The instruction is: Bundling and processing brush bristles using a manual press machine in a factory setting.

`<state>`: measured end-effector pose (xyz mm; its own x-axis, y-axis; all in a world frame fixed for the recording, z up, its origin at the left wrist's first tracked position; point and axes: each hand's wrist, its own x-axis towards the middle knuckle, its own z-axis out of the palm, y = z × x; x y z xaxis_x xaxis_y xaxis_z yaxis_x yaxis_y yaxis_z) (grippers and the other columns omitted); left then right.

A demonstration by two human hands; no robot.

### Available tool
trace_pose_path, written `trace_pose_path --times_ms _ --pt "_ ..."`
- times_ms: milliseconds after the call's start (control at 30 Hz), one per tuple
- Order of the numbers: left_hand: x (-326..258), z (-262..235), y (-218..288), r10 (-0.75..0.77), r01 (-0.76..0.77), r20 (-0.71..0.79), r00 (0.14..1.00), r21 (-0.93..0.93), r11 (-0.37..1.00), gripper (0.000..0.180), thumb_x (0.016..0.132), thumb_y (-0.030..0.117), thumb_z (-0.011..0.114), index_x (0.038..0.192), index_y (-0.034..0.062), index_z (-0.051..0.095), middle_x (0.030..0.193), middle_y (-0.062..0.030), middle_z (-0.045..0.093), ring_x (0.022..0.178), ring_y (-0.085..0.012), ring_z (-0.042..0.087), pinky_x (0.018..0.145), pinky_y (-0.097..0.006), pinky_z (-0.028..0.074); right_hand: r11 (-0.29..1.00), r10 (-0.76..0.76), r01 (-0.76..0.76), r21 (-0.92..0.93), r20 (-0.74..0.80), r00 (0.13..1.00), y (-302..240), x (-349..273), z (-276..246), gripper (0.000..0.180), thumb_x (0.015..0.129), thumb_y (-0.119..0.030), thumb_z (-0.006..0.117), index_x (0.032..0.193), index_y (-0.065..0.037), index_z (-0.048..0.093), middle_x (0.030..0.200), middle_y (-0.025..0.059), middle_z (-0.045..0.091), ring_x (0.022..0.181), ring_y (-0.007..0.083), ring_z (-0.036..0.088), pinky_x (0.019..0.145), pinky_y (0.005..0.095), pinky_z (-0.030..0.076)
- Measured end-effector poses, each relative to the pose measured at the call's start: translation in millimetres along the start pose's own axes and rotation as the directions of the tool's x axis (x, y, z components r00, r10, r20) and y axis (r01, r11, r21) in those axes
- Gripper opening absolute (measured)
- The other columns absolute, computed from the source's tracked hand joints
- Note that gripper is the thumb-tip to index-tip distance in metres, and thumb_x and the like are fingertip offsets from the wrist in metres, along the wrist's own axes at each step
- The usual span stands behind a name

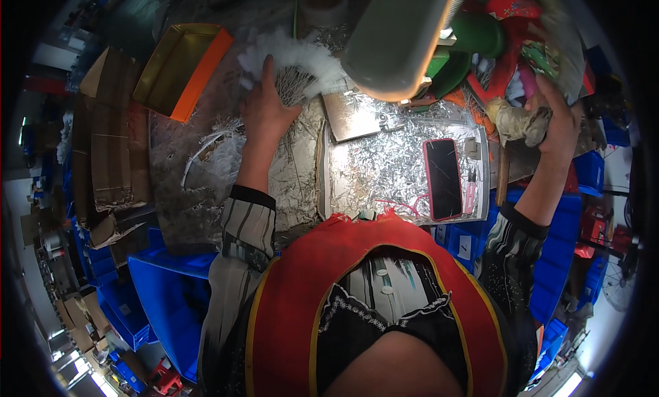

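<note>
Orange tray [180, 67] holds nothing visible; left hand [264, 109] on white tufts [295, 61].

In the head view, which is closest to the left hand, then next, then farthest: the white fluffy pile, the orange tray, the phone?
1. White fluffy pile: under the left hand.
2. Orange tray: to its left.
3. Phone: far off to the right.

Workshop, foil-covered bench [391, 167], blue parts bins [171, 294] (stacked)
</note>
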<state>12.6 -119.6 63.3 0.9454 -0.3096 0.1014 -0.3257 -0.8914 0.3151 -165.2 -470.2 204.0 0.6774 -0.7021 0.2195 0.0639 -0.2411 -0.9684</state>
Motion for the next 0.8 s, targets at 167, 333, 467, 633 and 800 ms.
trace_pose_path --times_ms 167,333,467,633,800 --pt "-11 -28 -6 -0.121 0.092 -0.106 0.987 -0.242 0.966 0.09 0.064 0.016 0.067 0.135 0.0148 0.013 0.116 -0.0174 0.05 0.102 -0.0315 0.052 0.087 -0.041 0.039 0.74 -0.539 0.359 -0.569 -0.182 0.822 -21 -20 21 0.019 0.073 -0.014 0.064 0.077 0.004 0.06 0.073 0.0073 0.057 0.063 0.0152 0.054 0.057 0.0271 0.042" --pt "-19 -43 -36 -0.142 -0.053 -0.299 0.944 -0.56 0.827 0.075 0.064 0.01 0.064 0.129 0.0038 0.027 0.107 -0.016 0.056 0.096 -0.0263 0.056 0.085 -0.033 0.041 0.607 -0.772 0.587 -0.536 -0.222 0.596 11 -73 25 0.021 0.072 -0.009 0.063 0.088 0.001 0.054 0.079 0.0077 0.055 0.07 0.0131 0.053 0.062 0.0244 0.044" --pt "-40 -51 -59 -0.297 0.086 -0.043 0.954 -0.908 0.41 0.058 0.068 0.004 0.061 0.12 -0.0032 0.036 0.106 -0.0121 0.054 0.09 -0.0213 0.055 0.083 -0.032 0.041 0.729 -0.65 0.682 -0.058 0.253 0.716 14 -110 118 0.019 0.069 0.001 0.061 0.085 0.0 0.053 0.079 0.0071 0.055 0.068 0.0169 0.053 0.061 0.0264 0.044" --pt "-64 -49 -69 -0.284 -0.012 -0.033 0.958 -0.997 0.076 0.041 0.069 -0.004 0.054 0.109 -0.0028 0.046 0.097 -0.01 0.055 0.083 -0.0182 0.056 0.078 -0.03 0.042 0.741 -0.619 0.652 0.163 0.543 0.567 13 -126 195 0.022 0.067 -0.002 0.064 0.086 0.001 0.052 0.077 0.0116 0.053 0.068 0.0263 0.052 0.063 0.0312 0.043" --pt "-91 -61 -65 -0.413 -0.029 -0.078 0.907 -0.992 0.124 0.035 0.068 -0.008 0.054 0.102 -0.001 0.051 0.089 -0.0082 0.057 0.081 -0.0161 0.055 0.078 -0.03 0.042 0.746 -0.501 0.666 0.032 0.685 0.528 0 -152 247 0.026 0.078 -0.015 0.056 0.095 0.005 0.054 0.094 0.0178 0.053 0.085 0.0288 0.051 0.074 0.0362 0.042"
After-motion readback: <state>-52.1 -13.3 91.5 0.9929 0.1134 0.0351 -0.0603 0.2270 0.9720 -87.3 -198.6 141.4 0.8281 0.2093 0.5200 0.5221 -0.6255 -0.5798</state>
